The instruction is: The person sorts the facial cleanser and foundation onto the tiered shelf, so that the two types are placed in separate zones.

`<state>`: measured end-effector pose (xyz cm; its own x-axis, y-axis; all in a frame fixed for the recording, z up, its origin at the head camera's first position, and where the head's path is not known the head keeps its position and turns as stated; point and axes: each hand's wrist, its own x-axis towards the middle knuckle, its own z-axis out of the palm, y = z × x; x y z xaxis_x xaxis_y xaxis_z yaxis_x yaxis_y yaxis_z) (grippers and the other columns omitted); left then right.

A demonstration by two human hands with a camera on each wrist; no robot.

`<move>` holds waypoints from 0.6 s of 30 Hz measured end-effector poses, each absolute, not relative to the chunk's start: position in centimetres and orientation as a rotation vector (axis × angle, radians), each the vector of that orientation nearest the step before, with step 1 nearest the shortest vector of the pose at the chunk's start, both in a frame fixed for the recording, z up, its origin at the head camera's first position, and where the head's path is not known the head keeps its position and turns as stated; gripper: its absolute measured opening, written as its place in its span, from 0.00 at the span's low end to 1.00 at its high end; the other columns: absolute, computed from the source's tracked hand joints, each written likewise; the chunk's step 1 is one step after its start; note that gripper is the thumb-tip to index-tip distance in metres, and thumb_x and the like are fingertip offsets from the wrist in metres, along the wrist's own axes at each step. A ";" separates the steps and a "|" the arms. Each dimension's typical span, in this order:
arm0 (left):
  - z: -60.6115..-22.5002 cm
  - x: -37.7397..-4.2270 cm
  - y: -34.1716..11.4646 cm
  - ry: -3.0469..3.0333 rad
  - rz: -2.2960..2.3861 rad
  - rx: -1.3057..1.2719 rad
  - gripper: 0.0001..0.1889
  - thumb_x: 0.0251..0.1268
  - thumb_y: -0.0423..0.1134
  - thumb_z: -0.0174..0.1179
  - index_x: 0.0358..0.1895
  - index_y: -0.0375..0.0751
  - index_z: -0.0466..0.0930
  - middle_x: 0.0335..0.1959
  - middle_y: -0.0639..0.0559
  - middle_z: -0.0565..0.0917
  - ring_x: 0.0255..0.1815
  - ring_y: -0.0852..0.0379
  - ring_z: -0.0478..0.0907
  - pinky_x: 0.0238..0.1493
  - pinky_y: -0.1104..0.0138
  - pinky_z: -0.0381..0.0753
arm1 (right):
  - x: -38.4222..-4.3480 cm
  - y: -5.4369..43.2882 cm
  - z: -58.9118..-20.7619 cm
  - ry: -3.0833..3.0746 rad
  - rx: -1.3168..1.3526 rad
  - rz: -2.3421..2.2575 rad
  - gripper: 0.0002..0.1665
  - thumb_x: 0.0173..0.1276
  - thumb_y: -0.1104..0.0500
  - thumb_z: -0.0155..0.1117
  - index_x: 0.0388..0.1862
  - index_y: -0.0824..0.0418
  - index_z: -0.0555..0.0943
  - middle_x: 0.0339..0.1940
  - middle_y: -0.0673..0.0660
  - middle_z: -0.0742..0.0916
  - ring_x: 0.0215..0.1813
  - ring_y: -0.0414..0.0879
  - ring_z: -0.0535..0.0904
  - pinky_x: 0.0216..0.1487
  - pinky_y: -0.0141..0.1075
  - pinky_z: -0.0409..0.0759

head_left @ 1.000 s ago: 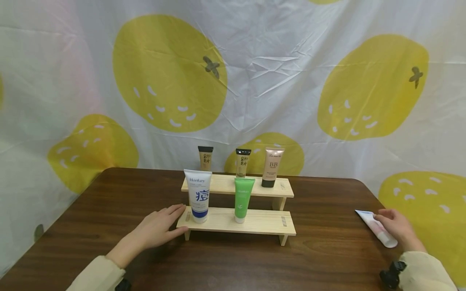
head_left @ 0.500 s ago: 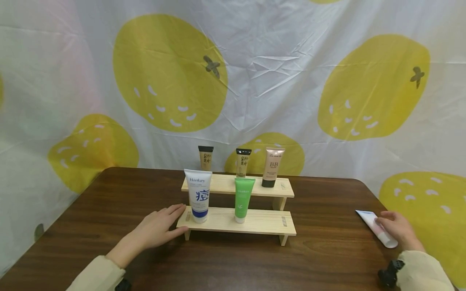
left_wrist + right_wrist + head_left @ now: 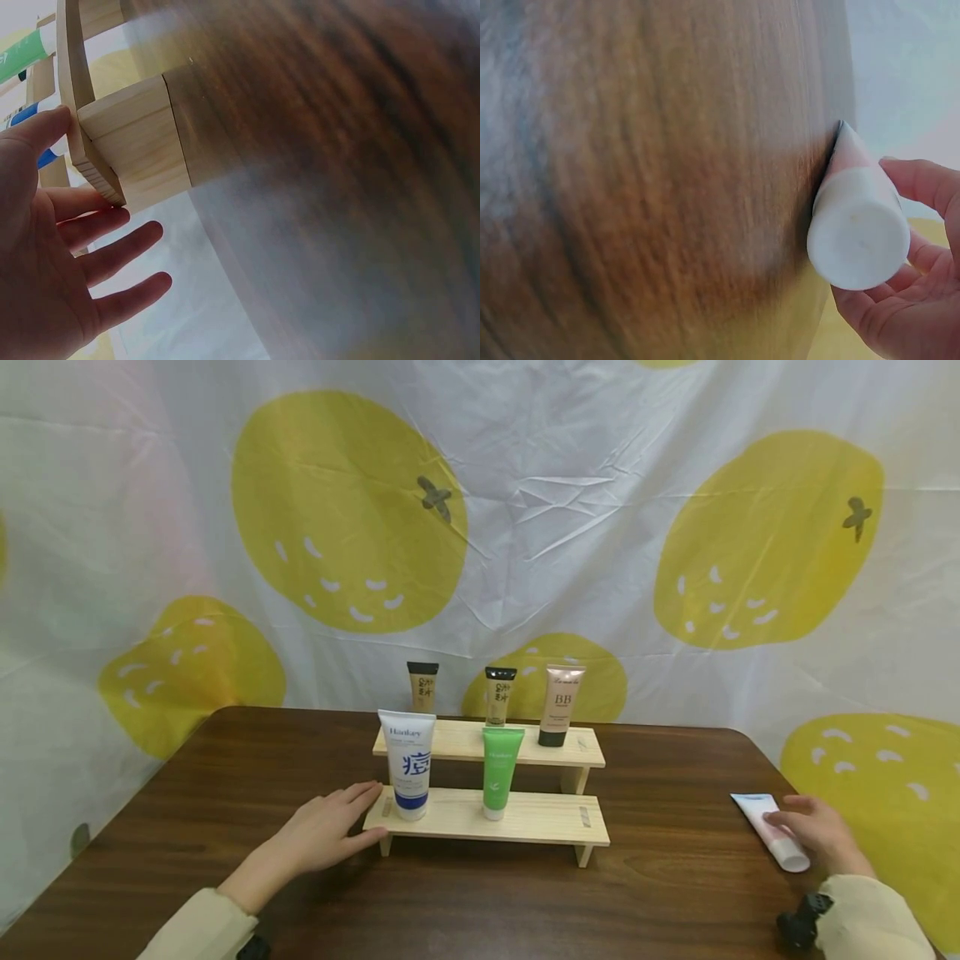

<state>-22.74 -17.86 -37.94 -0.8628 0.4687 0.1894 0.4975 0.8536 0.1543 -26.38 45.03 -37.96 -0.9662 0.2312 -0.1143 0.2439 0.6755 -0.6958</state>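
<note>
My left hand (image 3: 322,831) holds the left end of the lower shelf of a two-step wooden display stand (image 3: 457,827). In the left wrist view the thumb (image 3: 52,124) lies on the board's edge and the index finger is at its corner, while the other fingers spread free. My right hand (image 3: 821,835) grips a white and pink cream tube (image 3: 772,835) lying at the table's right side. The right wrist view shows its white cap (image 3: 859,240) toward the camera, with the thumb on one side and curled fingers on the other, partly hidden.
On the lower shelf stand a white and blue tube (image 3: 408,768) and a green tube (image 3: 498,772). The upper shelf (image 3: 450,739) bears two gold tubes with black tops and a pink BB tube (image 3: 561,706). Behind the brown table (image 3: 675,893) hangs a fruit-patterned curtain (image 3: 570,527).
The cream tube has shifted slightly left, and my right thumb lies farther over it. My left hand and the stand stay where they were.
</note>
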 end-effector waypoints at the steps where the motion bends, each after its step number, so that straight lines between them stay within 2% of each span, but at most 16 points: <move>1: -37.9 -22.7 -17.9 -2.885 -0.300 -0.755 0.37 0.59 0.63 0.44 0.60 0.34 0.66 0.57 0.41 0.68 0.53 0.43 0.69 0.45 0.46 0.67 | -26.4 45.0 -38.0 2.861 0.395 -1.188 0.44 0.56 0.51 0.61 0.56 0.82 0.54 0.52 0.81 0.61 0.48 0.66 0.64 0.39 0.42 0.68; 7: -38.1 -22.8 -17.9 -2.890 -0.296 -0.753 0.38 0.59 0.64 0.43 0.60 0.34 0.66 0.57 0.41 0.69 0.52 0.43 0.69 0.44 0.47 0.67 | -26.7 44.7 -38.1 2.816 0.362 -1.230 0.44 0.56 0.54 0.62 0.56 0.84 0.52 0.50 0.81 0.63 0.41 0.58 0.71 0.33 0.35 0.71; 14: -38.1 -22.8 -17.9 -2.892 -0.300 -0.753 0.38 0.59 0.65 0.42 0.60 0.34 0.66 0.57 0.41 0.68 0.52 0.43 0.69 0.44 0.46 0.67 | -26.8 44.3 -38.0 2.801 0.326 -1.249 0.44 0.56 0.56 0.61 0.56 0.86 0.51 0.48 0.81 0.63 0.35 0.52 0.72 0.31 0.34 0.72; 18: -38.0 -22.8 -17.9 -2.893 -0.302 -0.756 0.38 0.59 0.64 0.43 0.60 0.34 0.66 0.57 0.41 0.68 0.52 0.43 0.69 0.45 0.47 0.67 | -26.7 44.0 -38.0 2.794 0.328 -1.242 0.48 0.57 0.53 0.60 0.59 0.83 0.46 0.52 0.82 0.59 0.44 0.63 0.68 0.42 0.45 0.71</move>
<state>-22.85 -17.89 -38.01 -0.8648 0.4685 0.1809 0.4957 0.8539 0.1584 -26.71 43.97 -38.01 -0.9750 0.1672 -0.1462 0.2205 0.6515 -0.7259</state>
